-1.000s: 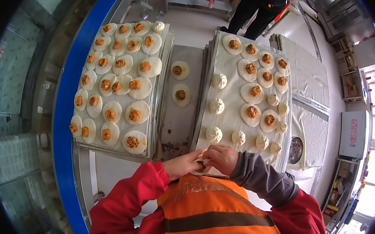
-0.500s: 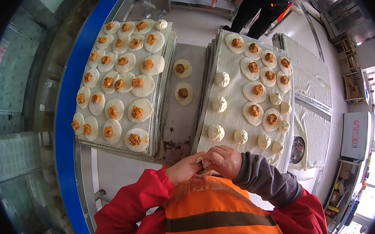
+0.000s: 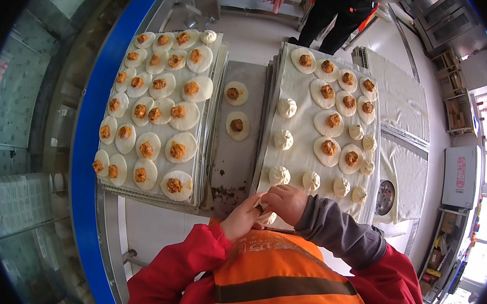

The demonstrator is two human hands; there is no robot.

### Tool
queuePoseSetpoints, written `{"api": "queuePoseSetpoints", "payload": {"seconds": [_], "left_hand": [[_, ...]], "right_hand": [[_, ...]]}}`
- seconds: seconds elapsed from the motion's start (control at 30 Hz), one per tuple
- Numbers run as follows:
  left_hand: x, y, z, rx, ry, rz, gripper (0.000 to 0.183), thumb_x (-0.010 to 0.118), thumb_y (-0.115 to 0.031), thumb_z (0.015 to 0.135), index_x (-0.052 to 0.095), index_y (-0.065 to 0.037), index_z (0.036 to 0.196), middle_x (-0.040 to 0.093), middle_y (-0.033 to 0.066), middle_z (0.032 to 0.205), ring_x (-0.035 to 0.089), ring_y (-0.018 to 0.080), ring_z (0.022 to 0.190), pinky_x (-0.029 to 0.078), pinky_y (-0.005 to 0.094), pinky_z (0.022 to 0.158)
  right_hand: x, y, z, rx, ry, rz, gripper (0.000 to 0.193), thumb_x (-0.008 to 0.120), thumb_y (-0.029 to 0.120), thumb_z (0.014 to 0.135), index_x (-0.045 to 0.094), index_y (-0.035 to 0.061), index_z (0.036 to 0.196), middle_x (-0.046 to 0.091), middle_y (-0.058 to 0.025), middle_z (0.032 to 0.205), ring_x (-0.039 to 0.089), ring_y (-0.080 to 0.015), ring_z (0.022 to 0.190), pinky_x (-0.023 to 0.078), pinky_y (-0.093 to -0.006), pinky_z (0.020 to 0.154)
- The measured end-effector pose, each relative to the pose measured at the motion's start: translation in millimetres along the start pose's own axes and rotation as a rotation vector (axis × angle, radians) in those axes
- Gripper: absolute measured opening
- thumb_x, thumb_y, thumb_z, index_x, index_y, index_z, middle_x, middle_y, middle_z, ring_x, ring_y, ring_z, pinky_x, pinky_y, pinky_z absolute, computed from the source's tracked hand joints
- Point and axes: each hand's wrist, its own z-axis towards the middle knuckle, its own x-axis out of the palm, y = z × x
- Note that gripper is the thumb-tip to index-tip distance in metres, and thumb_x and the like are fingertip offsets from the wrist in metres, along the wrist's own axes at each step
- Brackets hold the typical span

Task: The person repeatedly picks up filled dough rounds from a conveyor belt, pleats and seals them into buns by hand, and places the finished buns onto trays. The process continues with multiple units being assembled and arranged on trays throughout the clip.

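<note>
Close in front of my orange apron, both hands work on one filled bun (image 3: 268,218), its pale dough partly hidden by my fingers and some dark filling showing. My left hand (image 3: 241,217) is closed around its left side. The fingers of my right hand (image 3: 287,203) pinch the dough from above and the right. Just beyond them lies the right tray's pale cloth (image 3: 299,161), with several pleated buns (image 3: 280,175) and several flat dough rounds topped with filling (image 3: 328,147).
A left tray (image 3: 208,155) carries rows of dough rounds with orange filling (image 3: 177,150) and one pleated bun (image 3: 208,36). Two filled rounds (image 3: 238,126) lie on the grey board between. A dark round dish (image 3: 385,196) sits at the right. A person (image 3: 338,13) stands beyond the right tray.
My hands have shifted slightly, and more of the bun's pale dough shows below my right fingers. The bun stays in both hands. The view has moved a little; the trays look unchanged.
</note>
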Motion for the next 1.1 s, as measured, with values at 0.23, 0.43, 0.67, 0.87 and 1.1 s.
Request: {"api": "queuePoseSetpoints", "payload": {"seconds": [0.23, 0.43, 0.67, 0.87, 1.1], "left_hand": [[13, 0, 13, 0.089, -0.169, -0.508, 0.047, 0.025, -0.045, 0.107, 0.05, -0.008, 0.123, 0.056, 0.0013, 0.091, 0.052, 0.0087, 0.07, 0.047, 0.0255, 0.061], [25, -1, 18, 0.167, -0.291, -0.438, 0.051, 0.03, -0.053, 0.105, 0.056, -0.009, 0.103, 0.054, -0.0007, 0.074, 0.048, 0.0069, 0.056, 0.04, 0.023, 0.047], [17, -11, 21, 0.111, -0.22, -0.442, 0.057, 0.033, -0.06, 0.101, 0.056, -0.008, 0.101, 0.053, -0.0001, 0.072, 0.046, 0.006, 0.053, 0.032, 0.0223, 0.042], [16, -3, 23, 0.098, -0.226, -0.422, 0.063, 0.031, -0.066, 0.098, 0.053, -0.008, 0.107, 0.054, 0.0016, 0.074, 0.044, 0.0068, 0.05, 0.031, 0.022, 0.043], [1, -4, 20, 0.196, -0.022, -0.314, 0.067, 0.029, -0.069, 0.097, 0.054, -0.009, 0.111, 0.055, -0.0004, 0.078, 0.046, 0.0065, 0.054, 0.034, 0.0221, 0.046]], "right_hand": [[-1, -5, 6, 0.008, -0.12, 0.027, 0.014, 0.066, 0.008, 0.074, 0.063, 0.006, 0.087, 0.06, -0.0069, 0.083, 0.063, -0.0261, 0.076, 0.053, -0.0344, 0.069], [-17, 2, 14, -0.116, -0.154, -0.011, 0.023, 0.065, 0.01, 0.071, 0.059, 0.0071, 0.093, 0.059, -0.0063, 0.084, 0.063, -0.0249, 0.076, 0.053, -0.0331, 0.068], [-13, -4, 14, -0.079, -0.175, -0.006, 0.018, 0.067, 0.011, 0.073, 0.06, 0.007, 0.089, 0.058, -0.0048, 0.08, 0.063, -0.0238, 0.074, 0.053, -0.0327, 0.063], [-10, -8, 13, -0.151, -0.175, -0.01, 0.025, 0.075, 0.007, 0.072, 0.061, 0.004, 0.092, 0.06, -0.0076, 0.08, 0.064, -0.0251, 0.068, 0.052, -0.0341, 0.061], [-8, -8, 14, -0.003, -0.118, 0.096, 0.02, 0.071, 0.009, 0.071, 0.06, 0.0061, 0.087, 0.059, -0.0068, 0.079, 0.063, -0.0252, 0.072, 0.053, -0.0346, 0.066]]}}
